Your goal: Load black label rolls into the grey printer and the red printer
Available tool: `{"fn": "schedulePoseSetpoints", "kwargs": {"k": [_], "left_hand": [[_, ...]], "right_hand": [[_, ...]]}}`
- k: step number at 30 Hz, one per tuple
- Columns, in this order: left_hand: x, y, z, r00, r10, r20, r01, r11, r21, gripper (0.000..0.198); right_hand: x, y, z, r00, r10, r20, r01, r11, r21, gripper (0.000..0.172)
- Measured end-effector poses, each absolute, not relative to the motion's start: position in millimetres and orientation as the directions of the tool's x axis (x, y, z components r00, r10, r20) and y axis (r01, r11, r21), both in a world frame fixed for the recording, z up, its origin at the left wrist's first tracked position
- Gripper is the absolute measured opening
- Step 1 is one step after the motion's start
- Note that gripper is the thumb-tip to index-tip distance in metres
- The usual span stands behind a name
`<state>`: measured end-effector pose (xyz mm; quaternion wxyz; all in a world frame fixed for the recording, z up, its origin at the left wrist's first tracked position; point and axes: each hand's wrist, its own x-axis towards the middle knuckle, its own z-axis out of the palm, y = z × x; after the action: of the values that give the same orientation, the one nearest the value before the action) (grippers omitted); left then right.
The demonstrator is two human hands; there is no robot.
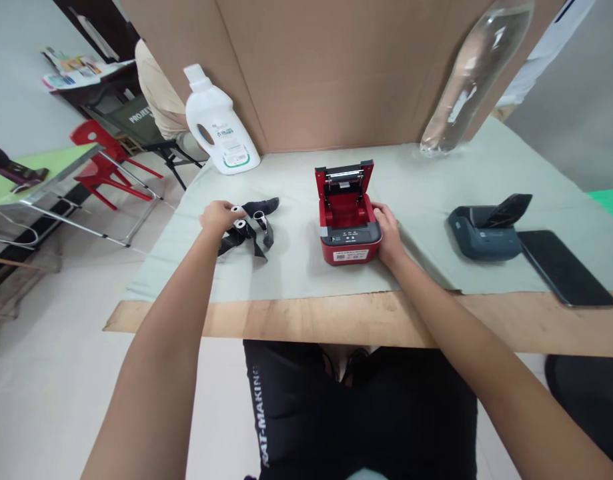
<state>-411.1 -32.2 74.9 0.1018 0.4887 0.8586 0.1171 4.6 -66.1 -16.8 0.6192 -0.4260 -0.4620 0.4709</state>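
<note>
Printer point(349, 235): mid-worktop, upright, panel toward the wearer, so its buttons and bay are likely within easy view.
Lid point(344, 177): tilted up at the far end, leaving the bay uncovered.
Right hand point(387, 233): its grip is round the Printer's right side, probably to steady it; the fingers behind are hidden.
Rolls point(241, 225): a loose cluster left of the Printer, some end-up, with dark strips point(260, 205) trailing among them.
Left hand point(219, 217): fingertips touching a roll at the cluster's near-left side; whether the grip has closed on it, I cannot tell.
Worktop point(296, 277): pale cloth with a bare wooden front edge; the cloth perhaps protects it.
Right side: a grey device point(486, 237) with a raised black flap, a phone point(566, 267) beside it, both well apart from the hands.
Back: a white bottle point(219, 123) and a clear bottle point(473, 87) stand at the cardboard point(331, 73), perhaps propping it.
</note>
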Motion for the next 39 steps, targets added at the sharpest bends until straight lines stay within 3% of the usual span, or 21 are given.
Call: {"fn": "schedulePoseSetpoints", "kwargs": {"k": [5,10,14,18,22,25,29,33,39], "left_hand": [[-403,-31,70,-0.553,0.833,-0.024,0.771,0.522,0.365,0.038],[-423,-40,68,-0.558,0.825,0.091,0.719,0.427,0.548,0.045],[-448,-68,75,-0.368,0.929,-0.029,0.706,0.3,0.641,0.032],[-453,-87,81,-0.133,0.982,-0.134,0.722,0.189,0.665,0.034],[-447,-87,78,-0.064,0.994,-0.093,0.773,0.109,0.625,0.029],[-447,-91,82,-0.055,0.996,-0.071,0.875,0.083,0.478,0.024],[-437,-116,115,0.068,0.997,-0.03,0.97,-0.059,0.236,0.056],[-387,-147,168,0.203,0.977,-0.071,0.919,-0.165,0.359,0.074],[-268,-136,196,0.44,0.885,-0.155,0.682,-0.217,0.698,0.06]], "right_hand": [[4,-63,-19,0.137,0.976,0.168,-0.196,0.193,-0.961,0.04],[5,-61,-21,0.155,0.974,0.165,-0.204,0.195,-0.959,0.039],[4,-60,-21,0.163,0.972,0.167,-0.185,0.196,-0.963,0.039],[4,-59,-23,0.162,0.973,0.164,-0.179,0.192,-0.965,0.039],[5,-59,-24,0.153,0.974,0.168,-0.173,0.194,-0.966,0.038],[5,-60,-22,0.157,0.975,0.16,-0.193,0.189,-0.963,0.035],[4,-62,-21,0.149,0.974,0.168,-0.18,0.194,-0.964,0.036],[3,-62,-20,0.156,0.973,0.169,-0.155,0.193,-0.969,0.035],[1,-64,-18,0.177,0.97,0.168,-0.148,0.195,-0.97,0.037]]}}
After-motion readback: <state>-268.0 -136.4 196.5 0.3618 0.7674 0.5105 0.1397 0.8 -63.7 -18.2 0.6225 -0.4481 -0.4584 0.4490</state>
